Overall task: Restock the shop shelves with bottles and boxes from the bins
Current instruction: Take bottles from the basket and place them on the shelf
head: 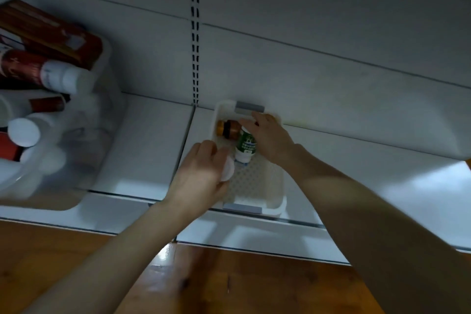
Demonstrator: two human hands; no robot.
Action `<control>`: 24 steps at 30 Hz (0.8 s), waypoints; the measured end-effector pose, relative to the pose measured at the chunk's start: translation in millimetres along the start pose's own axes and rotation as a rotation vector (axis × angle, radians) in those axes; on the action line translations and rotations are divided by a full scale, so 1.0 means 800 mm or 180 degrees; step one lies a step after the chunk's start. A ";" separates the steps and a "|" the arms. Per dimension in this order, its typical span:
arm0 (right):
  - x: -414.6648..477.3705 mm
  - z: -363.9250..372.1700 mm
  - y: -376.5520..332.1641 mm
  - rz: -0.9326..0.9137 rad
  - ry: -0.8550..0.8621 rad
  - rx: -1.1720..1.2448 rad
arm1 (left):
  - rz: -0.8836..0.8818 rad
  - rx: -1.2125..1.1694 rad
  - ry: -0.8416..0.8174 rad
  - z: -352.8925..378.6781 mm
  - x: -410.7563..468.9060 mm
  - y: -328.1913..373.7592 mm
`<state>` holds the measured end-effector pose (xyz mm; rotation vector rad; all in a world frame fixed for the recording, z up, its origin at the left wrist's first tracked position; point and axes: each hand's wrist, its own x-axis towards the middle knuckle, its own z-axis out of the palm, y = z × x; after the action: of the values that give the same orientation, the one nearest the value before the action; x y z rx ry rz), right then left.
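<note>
Two lie in the tray [276, 208] (amber bottle [227, 129], plus green bottle [246, 145] gripped by the right hand [271, 140]), the left hand [201, 171] clasps a capped bottle [227, 170], and the bin [107, 109] looks mostly full.

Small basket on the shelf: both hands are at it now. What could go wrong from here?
1. The green-labelled bottle and amber bottle lie on their sides; the white bottle in the left hand could set them rolling.
2. The basket sits at the front edge of the shelf, so a push from the right hand might slide it off.
</note>
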<state>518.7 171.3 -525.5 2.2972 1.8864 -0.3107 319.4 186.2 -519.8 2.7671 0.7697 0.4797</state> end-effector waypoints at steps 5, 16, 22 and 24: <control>0.014 0.021 -0.009 0.0045 -0.0107 -0.0271 | -0.0379 -0.0319 0.0079 -0.022 -0.032 0.012; -0.076 -0.016 -0.034 0.1085 0.0107 0.2099 | -0.0934 -0.0815 0.0143 -0.083 -0.085 0.065; -0.173 -0.076 -0.103 0.1649 0.0248 0.3421 | -0.1233 -0.1084 0.0226 -0.180 -0.119 0.102; -0.205 -0.105 -0.123 0.1696 0.0133 0.4139 | -0.1173 -0.1186 0.0247 -0.222 -0.130 0.114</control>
<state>396.9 56.1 -401.6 3.3566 0.9896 -1.8008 211.7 77.7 -354.5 2.2143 1.0588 0.5870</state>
